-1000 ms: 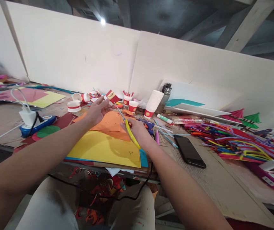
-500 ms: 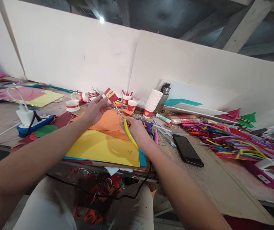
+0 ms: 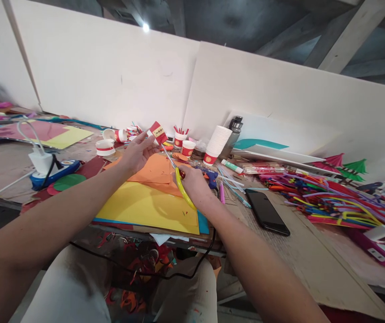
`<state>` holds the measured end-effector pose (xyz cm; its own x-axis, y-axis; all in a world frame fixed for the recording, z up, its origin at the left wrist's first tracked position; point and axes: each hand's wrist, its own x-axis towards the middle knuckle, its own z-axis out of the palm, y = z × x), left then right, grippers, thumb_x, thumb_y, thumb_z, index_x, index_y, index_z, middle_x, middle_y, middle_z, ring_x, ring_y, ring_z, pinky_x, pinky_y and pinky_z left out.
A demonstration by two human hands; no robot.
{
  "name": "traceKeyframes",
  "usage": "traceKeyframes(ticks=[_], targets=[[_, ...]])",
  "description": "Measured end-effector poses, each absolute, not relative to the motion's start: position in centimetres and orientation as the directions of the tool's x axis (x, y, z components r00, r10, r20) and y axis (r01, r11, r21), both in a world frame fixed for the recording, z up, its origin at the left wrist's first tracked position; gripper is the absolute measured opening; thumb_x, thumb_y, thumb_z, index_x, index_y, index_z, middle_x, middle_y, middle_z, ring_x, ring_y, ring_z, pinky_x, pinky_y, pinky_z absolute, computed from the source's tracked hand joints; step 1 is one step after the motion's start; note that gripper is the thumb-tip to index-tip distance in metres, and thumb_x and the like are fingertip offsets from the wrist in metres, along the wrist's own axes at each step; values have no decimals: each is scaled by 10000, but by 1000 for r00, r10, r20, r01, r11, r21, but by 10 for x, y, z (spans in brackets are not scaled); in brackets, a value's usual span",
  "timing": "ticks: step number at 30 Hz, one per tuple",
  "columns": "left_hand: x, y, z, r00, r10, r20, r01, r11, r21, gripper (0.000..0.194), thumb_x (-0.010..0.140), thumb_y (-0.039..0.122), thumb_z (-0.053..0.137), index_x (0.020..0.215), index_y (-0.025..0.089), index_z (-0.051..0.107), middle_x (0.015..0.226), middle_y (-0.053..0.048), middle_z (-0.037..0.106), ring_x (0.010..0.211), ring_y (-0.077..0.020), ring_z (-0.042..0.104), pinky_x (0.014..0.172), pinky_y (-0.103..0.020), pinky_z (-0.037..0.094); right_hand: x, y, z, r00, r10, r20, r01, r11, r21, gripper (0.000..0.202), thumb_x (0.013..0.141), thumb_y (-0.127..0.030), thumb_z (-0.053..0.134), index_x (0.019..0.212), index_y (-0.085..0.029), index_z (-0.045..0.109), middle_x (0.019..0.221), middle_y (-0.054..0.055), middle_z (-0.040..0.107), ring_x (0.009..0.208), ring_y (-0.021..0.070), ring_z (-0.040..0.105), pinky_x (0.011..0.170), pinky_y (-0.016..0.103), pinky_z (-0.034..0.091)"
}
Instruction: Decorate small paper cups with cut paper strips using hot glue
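Note:
My left hand (image 3: 140,151) pinches a small red and white piece of paper cup (image 3: 159,133) with a yellowish patch, held up above the table. In my right hand (image 3: 193,183) is a pair of scissors with yellow handles (image 3: 184,192). The scissor blades (image 3: 168,154) point up and left, and their tips meet the lower edge of the cup piece. Whether the blades are parted is too small to tell. Below both hands lie orange paper (image 3: 155,169) and yellow paper (image 3: 148,207).
A stack of paper cups (image 3: 218,146) stands behind, by a metal bottle (image 3: 234,134). Right of my hand lie a glue gun (image 3: 210,178), a black phone (image 3: 266,211) and many pipe cleaners (image 3: 330,197). At left sits a blue power strip (image 3: 54,174). A black cable (image 3: 138,271) crosses my lap.
The whole view has shifted slightly, so things sit a little further right. The cup piece is turned slightly in my left hand. My right hand keeps hold of the scissors at its edge.

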<state>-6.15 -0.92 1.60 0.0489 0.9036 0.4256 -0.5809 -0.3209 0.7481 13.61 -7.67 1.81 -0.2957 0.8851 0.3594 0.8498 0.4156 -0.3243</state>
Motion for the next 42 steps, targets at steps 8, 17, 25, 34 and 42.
traceKeyframes(ticks=[8,17,25,34,42], targets=[[-63,-7,15,55,899,434,-571,-328,752,276,742,295,791,940,191,628,786,3,702,684,-107,678,692,-219,529,136,-79,20,-294,883,366,836,423,-349,194,881,-246,547,929,-155,710,814,95,733,658,181,602,609,270,366],[-64,-3,14,13,931,365,-619,-279,734,224,775,320,759,833,170,602,717,8,677,712,-124,694,682,-223,533,140,-83,20,-337,877,343,759,469,-452,298,913,-448,527,1017,-190,636,904,87,701,771,203,623,666,287,396],[-65,-3,16,-9,978,209,-590,-174,788,270,848,394,683,790,139,616,657,-32,682,625,-113,679,611,-192,521,139,-84,22,-373,873,314,699,487,-523,305,908,-499,496,850,-204,553,766,3,595,674,140,504,627,256,343],[-63,-6,15,67,967,245,-551,-169,817,273,846,395,679,785,133,631,684,-45,700,627,-110,675,611,-194,521,141,-77,15,-344,873,346,685,486,-543,356,884,-541,491,758,-208,504,693,-23,532,632,124,452,606,252,318],[-64,-8,14,73,953,295,-464,-229,856,261,790,374,735,767,141,621,670,-28,680,624,-119,671,611,-215,510,142,-80,21,-356,880,315,662,475,-579,377,897,-555,466,762,-203,493,720,-18,529,653,124,468,598,250,312]])
